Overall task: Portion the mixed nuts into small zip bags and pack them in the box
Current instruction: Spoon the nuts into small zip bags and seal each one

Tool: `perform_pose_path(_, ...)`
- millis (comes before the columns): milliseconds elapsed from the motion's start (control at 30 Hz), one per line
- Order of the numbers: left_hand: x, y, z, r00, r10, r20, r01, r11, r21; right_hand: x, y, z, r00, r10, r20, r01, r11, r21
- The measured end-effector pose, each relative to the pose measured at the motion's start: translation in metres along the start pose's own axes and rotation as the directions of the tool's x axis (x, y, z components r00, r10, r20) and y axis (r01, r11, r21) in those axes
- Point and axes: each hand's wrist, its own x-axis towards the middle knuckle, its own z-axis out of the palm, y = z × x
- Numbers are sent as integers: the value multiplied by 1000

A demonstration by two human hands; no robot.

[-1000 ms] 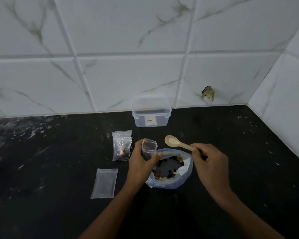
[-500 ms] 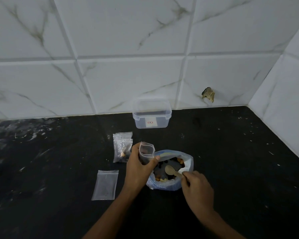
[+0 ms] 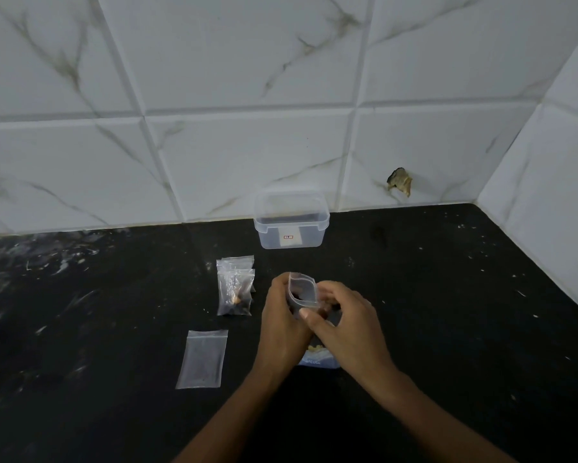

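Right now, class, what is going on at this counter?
A person is portioning nuts. The left hand holds a small open zip bag upright, and the right hand is at its mouth, over the big nut bag. Two filled bags lie to the left, an empty one nearer, and the clear box waits by the wall.

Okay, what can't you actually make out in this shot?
Head view:
- Large clear bag of mixed nuts: mostly hidden under both hands.
- Spoon: not visible; the right hand may cover it.
- Small open zip bag held by the left hand: contents too dark to identify.
- Clear plastic box: label too small to read.
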Motion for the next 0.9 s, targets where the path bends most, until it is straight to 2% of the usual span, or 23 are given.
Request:
perform_pose_path(200, -2, 4, -9, 995, -29, 96, 38, 995, -93, 12, -1, -13, 999, -14, -34, 17, 995, 103)
perform_pose_path(567, 13, 19, -26, 996, -36, 87, 59, 958, -282, 30, 6, -29, 994, -15, 105, -9, 974, 225)
perform_pose_path(900, 14, 25, -23, 990, -50, 131, 87, 952, -293, 33, 4, -28, 991, -75, 112, 56, 985, 163)
